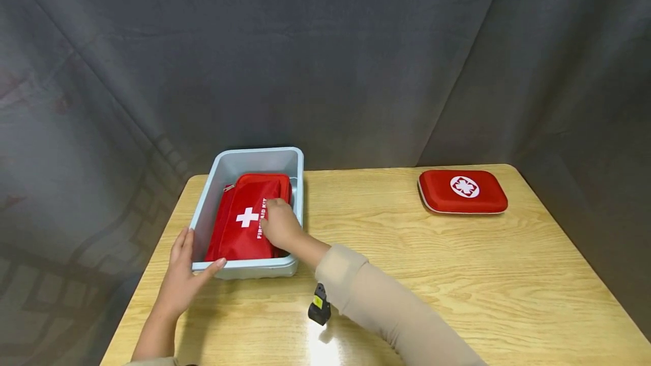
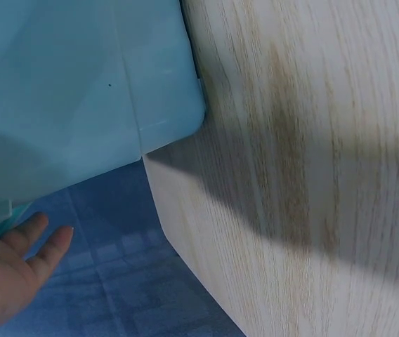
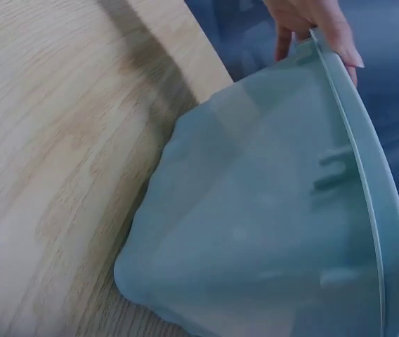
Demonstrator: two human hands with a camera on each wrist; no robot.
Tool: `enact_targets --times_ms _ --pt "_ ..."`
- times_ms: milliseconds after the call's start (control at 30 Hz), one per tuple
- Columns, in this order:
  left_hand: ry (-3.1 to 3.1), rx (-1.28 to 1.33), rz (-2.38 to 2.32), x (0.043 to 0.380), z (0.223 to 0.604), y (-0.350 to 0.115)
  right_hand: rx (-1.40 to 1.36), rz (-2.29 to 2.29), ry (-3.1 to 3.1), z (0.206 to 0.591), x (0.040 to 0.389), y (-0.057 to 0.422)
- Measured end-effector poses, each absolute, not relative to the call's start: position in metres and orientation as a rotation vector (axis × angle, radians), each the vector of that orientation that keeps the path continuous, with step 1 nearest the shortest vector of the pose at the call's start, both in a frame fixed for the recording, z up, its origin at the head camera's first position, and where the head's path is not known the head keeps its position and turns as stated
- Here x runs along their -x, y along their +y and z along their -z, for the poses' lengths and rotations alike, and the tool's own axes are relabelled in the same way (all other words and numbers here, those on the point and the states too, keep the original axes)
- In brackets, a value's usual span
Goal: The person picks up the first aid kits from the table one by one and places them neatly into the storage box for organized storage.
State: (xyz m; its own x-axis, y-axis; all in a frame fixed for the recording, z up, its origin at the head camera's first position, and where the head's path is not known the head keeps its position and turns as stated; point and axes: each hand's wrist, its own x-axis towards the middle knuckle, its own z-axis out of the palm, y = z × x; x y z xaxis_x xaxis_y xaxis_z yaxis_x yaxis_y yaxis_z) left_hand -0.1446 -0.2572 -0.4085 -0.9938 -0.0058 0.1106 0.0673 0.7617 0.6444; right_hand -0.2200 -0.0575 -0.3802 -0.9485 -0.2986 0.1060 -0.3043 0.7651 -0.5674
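Because the right hand works down inside the bin, the left hand probably serves to steady it: it rests at the near-left corner, thumb stretched along the near rim, other fingers fairly straight at the left side, not clenched. A thumb laid one way and fingers the other would check a slide or a tip, and this corner leaves the mouth free for the other arm.

The right hand lies on the right part of the pouch, its fingers bent and covering some of the lettering. Whether they pinch the cloth or only press on it, I cannot tell; the right wrist view shows mostly the bin's outer wall, with a little of the hand past the rim. The pouch is inside the bin, directly under that hand and reaching out to its left, with the white cross facing up. It lies slightly askew, perhaps because of another red item beneath it, which shows past the pouch at the end away from the person. Soft cloth would likely settle better under a hand than by its own weight.

Well apart, to the right of both hands, a red case lies flat on the table, emblem upward, touched by neither hand.
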Motion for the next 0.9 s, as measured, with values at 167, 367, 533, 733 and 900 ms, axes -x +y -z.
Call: enact_targets --times_ms 167,367,533,733,900 --pt "-2.850 0.057 1.039 0.145 0.407 -0.257 -0.481 -1.398 -2.762 0.378 0.221 -0.040" --pt "-2.863 0.044 1.040 0.146 0.407 -0.258 -0.416 -2.050 -2.509 0.374 0.221 -0.020" --pt "-2.866 0.038 1.032 0.146 0.407 -0.258 -0.296 -2.425 -2.284 0.372 0.224 -0.007" --pt "-2.866 0.038 1.025 0.147 0.407 -0.258 -0.210 -2.774 -1.898 0.372 0.229 0.011" --pt "-2.869 0.037 1.023 0.146 0.407 -0.257 -0.175 -2.918 -1.698 0.373 0.231 0.025"
